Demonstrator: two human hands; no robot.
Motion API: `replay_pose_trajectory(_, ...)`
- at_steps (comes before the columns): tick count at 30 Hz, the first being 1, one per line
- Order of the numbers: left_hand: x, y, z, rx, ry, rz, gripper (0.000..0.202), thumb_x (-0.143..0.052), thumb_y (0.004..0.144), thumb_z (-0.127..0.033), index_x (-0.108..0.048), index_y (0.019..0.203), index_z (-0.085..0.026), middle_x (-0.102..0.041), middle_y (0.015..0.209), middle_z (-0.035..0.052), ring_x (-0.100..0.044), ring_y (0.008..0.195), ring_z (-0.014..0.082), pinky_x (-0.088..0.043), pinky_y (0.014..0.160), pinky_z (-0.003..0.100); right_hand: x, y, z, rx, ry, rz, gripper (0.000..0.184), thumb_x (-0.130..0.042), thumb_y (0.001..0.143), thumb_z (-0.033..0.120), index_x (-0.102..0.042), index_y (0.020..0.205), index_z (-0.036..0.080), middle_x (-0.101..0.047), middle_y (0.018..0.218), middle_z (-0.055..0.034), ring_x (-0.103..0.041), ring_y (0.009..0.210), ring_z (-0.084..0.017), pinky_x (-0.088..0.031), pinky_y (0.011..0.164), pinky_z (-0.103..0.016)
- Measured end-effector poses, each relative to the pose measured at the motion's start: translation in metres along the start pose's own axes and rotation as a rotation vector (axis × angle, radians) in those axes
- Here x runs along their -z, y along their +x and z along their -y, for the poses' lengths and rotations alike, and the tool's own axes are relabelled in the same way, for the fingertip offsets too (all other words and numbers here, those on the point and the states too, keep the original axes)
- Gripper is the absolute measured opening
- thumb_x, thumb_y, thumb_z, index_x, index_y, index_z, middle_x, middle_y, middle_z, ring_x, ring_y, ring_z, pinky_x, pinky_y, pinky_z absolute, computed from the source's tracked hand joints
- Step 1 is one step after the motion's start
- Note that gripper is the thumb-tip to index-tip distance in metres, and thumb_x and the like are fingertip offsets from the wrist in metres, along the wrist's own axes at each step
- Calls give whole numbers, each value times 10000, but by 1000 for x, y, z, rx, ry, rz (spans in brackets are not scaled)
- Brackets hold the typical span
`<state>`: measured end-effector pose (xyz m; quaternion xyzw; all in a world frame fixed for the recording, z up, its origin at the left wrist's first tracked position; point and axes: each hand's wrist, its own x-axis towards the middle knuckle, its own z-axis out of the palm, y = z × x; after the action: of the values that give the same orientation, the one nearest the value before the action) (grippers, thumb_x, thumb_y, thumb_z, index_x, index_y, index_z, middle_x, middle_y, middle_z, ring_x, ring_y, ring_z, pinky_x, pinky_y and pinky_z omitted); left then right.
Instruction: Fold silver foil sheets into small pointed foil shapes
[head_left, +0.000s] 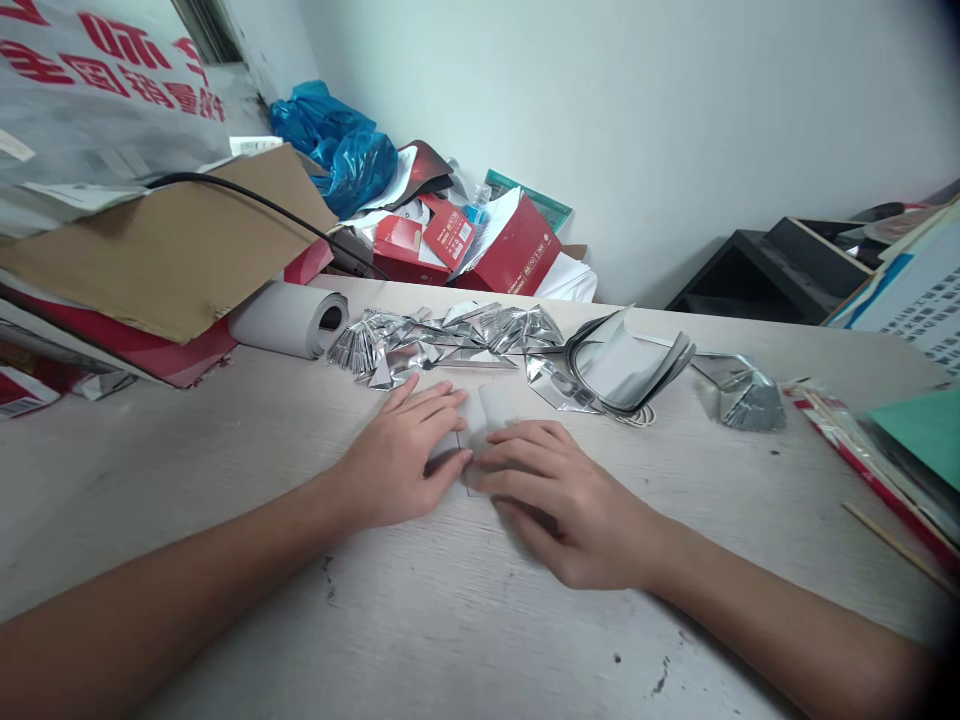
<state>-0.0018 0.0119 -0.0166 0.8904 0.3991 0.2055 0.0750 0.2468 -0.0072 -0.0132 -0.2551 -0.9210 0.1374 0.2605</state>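
Note:
A small pale sheet of folded paper [495,404] lies on the table between my hands, partly hidden under the fingers. From the left, my left hand [405,450] holds it down, with the thumb and fingertips at its left side. My right hand [570,495] has its bent fingers on the paper's right part, close to the left thumb. Just beyond are several folded silver foil pieces [457,335], some pleated like fans. A curled stack of silver-backed sheets [630,365] sits behind my right hand, with looped string [637,416] at its base.
A paper roll [289,320] lies at the back left beside flattened cardboard [172,245]. Red boxes [510,245] and a blue plastic bag [337,150] stand behind the table. Rightward are another foil fan [752,400], red-edged packets [862,450] and a thin stick [896,548].

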Motion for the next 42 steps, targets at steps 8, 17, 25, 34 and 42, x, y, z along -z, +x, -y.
replay_pose_trajectory(8,1,3,2,34,-25,7,264,-549,1006,-281,-703,1213,-226,-621,1431,113,-535,1409,265,-317,1244,608,-5,-3,-5,-29,-51,-39,237,-584,967,223,-683,1182,237,-719,1204,-30,-649,1183,-122,-438,1197,-426)
replay_pose_trajectory(17,0,2,2,-20,-1,2,291,-502,1029,-251,-692,1247,-219,-639,1417,102,-565,1376,258,-343,1222,578,-3,0,-2,0,-170,-148,183,-641,947,245,-715,1114,226,-756,1089,-3,-684,1095,-117,-457,1148,-406)
replay_pose_trajectory(25,4,2,-1,-3,-18,41,327,-527,993,-260,-662,1287,-217,-614,1448,105,-541,1406,261,-300,1240,584,-1,0,-1,4,-183,-163,180,-633,950,237,-715,1110,225,-753,1084,-17,-686,1050,-110,-470,1121,-392)
replay_pose_trajectory(34,6,2,-1,-5,-53,77,497,-503,953,-175,-529,1448,-197,-560,1512,123,-502,1443,260,-262,1277,572,-2,-4,-2,52,-230,-45,451,-581,926,258,-628,1374,249,-544,1549,-69,-487,1491,-238,-405,1265,-542)
replay_pose_trajectory(42,7,3,0,19,-154,133,752,-472,964,-135,-151,1641,-205,-493,1575,107,-474,1470,212,-181,1342,523,-1,-4,-2,69,-251,-11,475,-551,940,241,-600,1412,233,-525,1573,-37,-470,1514,-213,-384,1302,-547)
